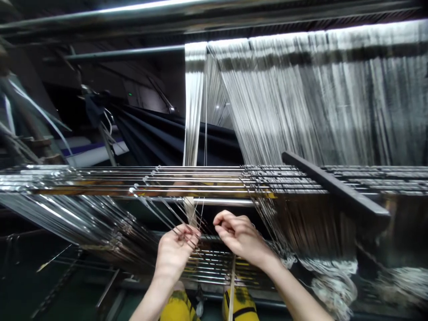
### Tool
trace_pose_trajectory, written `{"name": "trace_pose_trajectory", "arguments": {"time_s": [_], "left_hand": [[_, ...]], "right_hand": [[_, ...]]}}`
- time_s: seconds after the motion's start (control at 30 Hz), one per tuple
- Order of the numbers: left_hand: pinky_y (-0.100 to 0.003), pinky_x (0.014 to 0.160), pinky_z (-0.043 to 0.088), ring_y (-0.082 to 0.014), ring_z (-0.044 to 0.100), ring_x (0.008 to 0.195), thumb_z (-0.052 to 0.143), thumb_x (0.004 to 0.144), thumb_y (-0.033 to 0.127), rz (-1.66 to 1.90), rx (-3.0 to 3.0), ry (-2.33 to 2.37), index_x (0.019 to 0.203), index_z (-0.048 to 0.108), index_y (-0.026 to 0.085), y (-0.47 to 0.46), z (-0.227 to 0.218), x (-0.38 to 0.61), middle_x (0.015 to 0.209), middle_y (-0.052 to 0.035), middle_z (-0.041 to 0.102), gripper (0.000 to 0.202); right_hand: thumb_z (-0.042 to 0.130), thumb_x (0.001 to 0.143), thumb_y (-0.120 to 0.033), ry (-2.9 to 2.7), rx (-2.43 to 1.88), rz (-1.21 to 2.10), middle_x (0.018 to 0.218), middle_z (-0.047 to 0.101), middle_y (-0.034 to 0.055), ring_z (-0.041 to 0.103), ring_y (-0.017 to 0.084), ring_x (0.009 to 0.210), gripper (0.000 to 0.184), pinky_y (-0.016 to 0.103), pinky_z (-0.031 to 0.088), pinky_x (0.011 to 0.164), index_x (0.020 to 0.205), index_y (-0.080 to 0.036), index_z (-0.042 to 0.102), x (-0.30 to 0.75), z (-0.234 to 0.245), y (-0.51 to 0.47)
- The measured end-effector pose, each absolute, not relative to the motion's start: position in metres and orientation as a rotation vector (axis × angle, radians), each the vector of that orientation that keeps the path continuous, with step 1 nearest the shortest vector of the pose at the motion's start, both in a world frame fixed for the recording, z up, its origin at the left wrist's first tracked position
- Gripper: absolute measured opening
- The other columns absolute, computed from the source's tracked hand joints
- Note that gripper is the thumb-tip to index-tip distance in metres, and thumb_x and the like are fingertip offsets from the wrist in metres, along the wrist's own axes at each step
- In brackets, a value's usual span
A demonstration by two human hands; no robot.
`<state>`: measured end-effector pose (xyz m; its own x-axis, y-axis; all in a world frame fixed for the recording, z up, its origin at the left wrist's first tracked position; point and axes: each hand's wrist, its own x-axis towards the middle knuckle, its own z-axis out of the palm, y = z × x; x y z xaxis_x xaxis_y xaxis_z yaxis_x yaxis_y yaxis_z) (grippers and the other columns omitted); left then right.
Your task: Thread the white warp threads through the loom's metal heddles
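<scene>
My left hand [179, 245] is closed around several thin metal heddles [157, 211], which slant down from the loom's rods into its fingers. Just right of it, my right hand [236, 232] is raised with thumb and fingertips pinched together; whatever is between them is too fine to make out. A narrow band of pale warp threads [194, 107] hangs from above and passes behind the rods [200, 174] toward the left hand. A couple of single threads [202, 214] run down between the two hands.
A wide sheet of pale threads [284, 98] fills the right, ending in bundled knots [334, 281]. Packed heddles [96, 223] hang at left. A dark flat bar [337, 189] lies across the rods. Dark cloth [150, 129] stretches behind. Lower rods [214, 267] lie above my knees.
</scene>
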<state>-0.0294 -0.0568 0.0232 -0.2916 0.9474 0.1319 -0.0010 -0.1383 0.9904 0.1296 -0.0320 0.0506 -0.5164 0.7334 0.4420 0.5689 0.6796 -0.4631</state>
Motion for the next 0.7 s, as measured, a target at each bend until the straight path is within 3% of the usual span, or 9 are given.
{"name": "trace_pose_trajectory", "arguments": {"time_s": [0.07,0.13,0.2,0.27,0.4,0.5,0.63,0.7], "left_hand": [[-0.022,0.056,0.049,-0.0117,0.059,0.054,0.067,0.052,0.009,1.539,1.028,1.23,0.055,0.063,0.013,-0.055,0.026,-0.029,0.057,-0.0029,0.066,0.007],[-0.024,0.058,0.05,-0.0134,0.06,0.056,0.065,0.051,0.006,1.522,0.868,1.131,0.052,0.062,0.013,-0.053,0.026,-0.026,0.056,-0.004,0.065,0.008],[-0.024,0.054,0.05,-0.0124,0.058,0.051,0.064,0.048,0.003,1.496,0.822,1.122,0.052,0.061,0.013,-0.053,0.022,-0.023,0.054,-0.0031,0.064,0.011],[-0.022,0.049,0.047,-0.0089,0.053,0.045,0.067,0.044,0.003,1.512,0.914,1.202,0.058,0.064,0.013,-0.053,0.015,-0.023,0.051,0.0006,0.061,0.017],[-0.019,0.045,0.045,-0.0065,0.05,0.044,0.072,0.05,0.015,1.58,1.014,1.262,0.073,0.065,0.013,-0.057,0.009,-0.025,0.063,-0.0007,0.066,0.023],[-0.018,0.042,0.043,-0.0078,0.053,0.046,0.072,0.055,0.022,1.622,0.954,1.242,0.071,0.061,0.013,-0.062,0.014,-0.02,0.071,-0.0035,0.068,0.021],[-0.018,0.048,0.045,-0.0084,0.054,0.049,0.066,0.066,0.026,1.58,1.162,1.25,0.078,0.061,0.015,-0.071,0.022,-0.012,0.063,0.0004,0.064,0.017],[-0.018,0.047,0.045,-0.0085,0.053,0.048,0.064,0.069,0.028,1.535,1.274,1.277,0.078,0.06,0.015,-0.072,0.021,-0.015,0.059,0.0014,0.061,0.016]], "right_hand": [[0.04,0.088,-0.021,-2.263,-0.944,0.27,0.082,0.064,0.001,0.058,0.012,0.065,0.015,0.025,0.037,0.067,0.083,-0.019,0.053,0.126,0.051,-0.029],[0.039,0.087,-0.019,-2.288,-0.949,0.234,0.08,0.065,0.0006,0.06,0.013,0.068,0.014,0.025,0.037,0.068,0.086,-0.018,0.053,0.121,0.051,-0.026],[0.04,0.087,-0.018,-2.277,-0.969,0.239,0.074,0.065,-0.0006,0.061,0.014,0.069,0.013,0.025,0.038,0.068,0.089,-0.018,0.052,0.118,0.05,-0.024],[0.039,0.087,-0.017,-2.256,-0.899,0.255,0.081,0.066,0.0009,0.062,0.014,0.074,0.015,0.024,0.039,0.07,0.093,-0.018,0.052,0.12,0.048,-0.024],[0.039,0.088,-0.014,-2.187,-0.686,0.356,0.102,0.064,0.0019,0.06,0.013,0.09,0.021,0.021,0.04,0.078,0.098,-0.019,0.056,0.13,0.044,-0.027],[0.042,0.087,-0.016,-2.215,-0.756,0.317,0.095,0.066,0.0017,0.062,0.013,0.079,0.017,0.023,0.04,0.072,0.093,-0.018,0.058,0.13,0.045,-0.028],[0.043,0.084,-0.017,-2.349,-0.857,0.174,0.078,0.065,0.0022,0.059,0.013,0.062,0.015,0.025,0.037,0.061,0.084,-0.015,0.057,0.123,0.05,-0.026],[0.043,0.084,-0.016,-2.333,-0.833,0.181,0.082,0.065,0.0027,0.059,0.013,0.061,0.014,0.024,0.037,0.061,0.084,-0.014,0.057,0.123,0.05,-0.026]]}}
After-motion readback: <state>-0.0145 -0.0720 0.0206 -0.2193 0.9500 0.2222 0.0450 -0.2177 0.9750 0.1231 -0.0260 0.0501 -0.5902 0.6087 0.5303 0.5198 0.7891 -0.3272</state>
